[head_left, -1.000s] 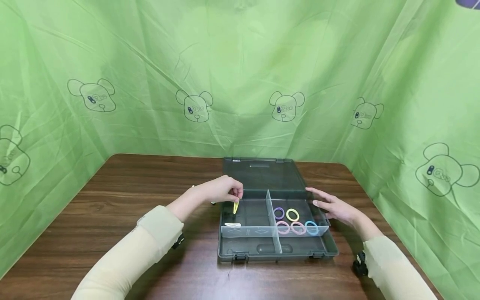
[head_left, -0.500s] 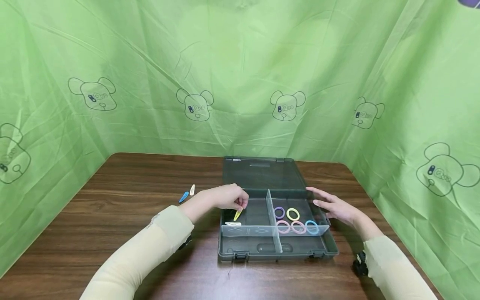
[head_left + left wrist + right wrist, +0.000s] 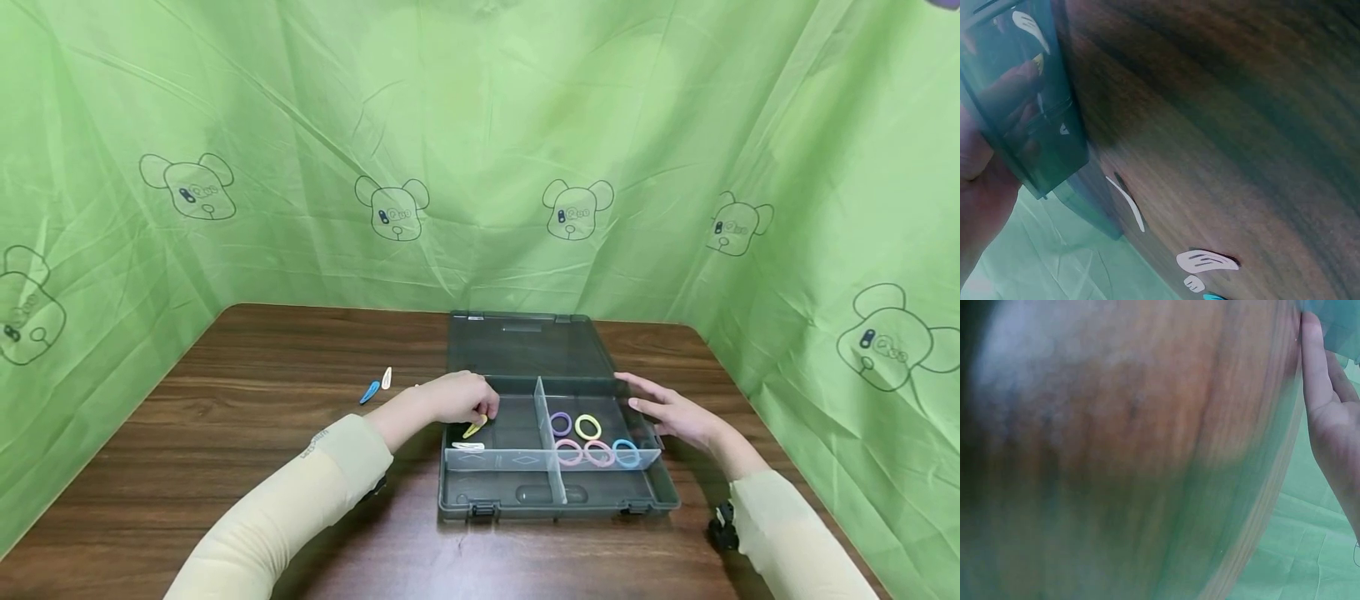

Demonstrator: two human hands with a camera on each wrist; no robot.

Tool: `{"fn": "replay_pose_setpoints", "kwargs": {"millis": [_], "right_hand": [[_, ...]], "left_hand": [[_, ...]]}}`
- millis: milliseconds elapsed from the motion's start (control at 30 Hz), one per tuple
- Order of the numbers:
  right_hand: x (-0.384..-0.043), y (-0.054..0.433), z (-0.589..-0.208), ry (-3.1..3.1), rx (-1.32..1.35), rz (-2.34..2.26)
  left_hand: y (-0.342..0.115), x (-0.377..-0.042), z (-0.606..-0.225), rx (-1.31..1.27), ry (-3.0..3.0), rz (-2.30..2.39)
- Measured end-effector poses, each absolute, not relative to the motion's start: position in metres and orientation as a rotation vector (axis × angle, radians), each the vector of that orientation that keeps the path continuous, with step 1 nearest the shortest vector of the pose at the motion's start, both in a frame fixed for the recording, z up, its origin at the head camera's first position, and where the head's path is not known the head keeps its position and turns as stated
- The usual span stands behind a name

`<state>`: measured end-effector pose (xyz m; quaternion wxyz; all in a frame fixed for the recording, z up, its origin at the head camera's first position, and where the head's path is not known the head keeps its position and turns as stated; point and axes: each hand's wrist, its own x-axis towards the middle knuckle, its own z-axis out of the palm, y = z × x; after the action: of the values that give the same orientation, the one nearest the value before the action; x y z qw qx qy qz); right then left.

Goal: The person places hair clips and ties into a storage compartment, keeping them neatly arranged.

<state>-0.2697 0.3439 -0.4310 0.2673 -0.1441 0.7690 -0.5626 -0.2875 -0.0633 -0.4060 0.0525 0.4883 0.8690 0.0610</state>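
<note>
One yellow clip [image 3: 475, 428], pinched in the left hand's [image 3: 459, 397] fingers, low in the far-left compartment [image 3: 517, 421] of the box [image 3: 525, 514], beyond a white clip [image 3: 468, 447]. Likely placing step; next calls for loosening fingers. Right hand [image 3: 677, 418], fingers extended, at box's right side. Blue clip [image 3: 370, 392] on tabletop [image 3: 277, 375], left.

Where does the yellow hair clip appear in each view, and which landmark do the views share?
Head: yellow hair clip, below centre, held by the left hand in the back-left compartment of the box.
Left wrist: yellow hair clip, upper left, a small part showing.
Right wrist: not in it.
Shared landmark: green cloth, behind the table, lower left and lower right respectively.
</note>
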Motion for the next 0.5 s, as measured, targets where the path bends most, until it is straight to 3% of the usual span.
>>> {"fn": "replay_pose_setpoints", "kwargs": {"millis": [500], "right_hand": [[-0.2694,0.3429,-0.4299,2.077,-0.338,-1.526]], "left_hand": [[-0.0693,-0.2802,-0.4028,1.362,2.678,0.24]]}}
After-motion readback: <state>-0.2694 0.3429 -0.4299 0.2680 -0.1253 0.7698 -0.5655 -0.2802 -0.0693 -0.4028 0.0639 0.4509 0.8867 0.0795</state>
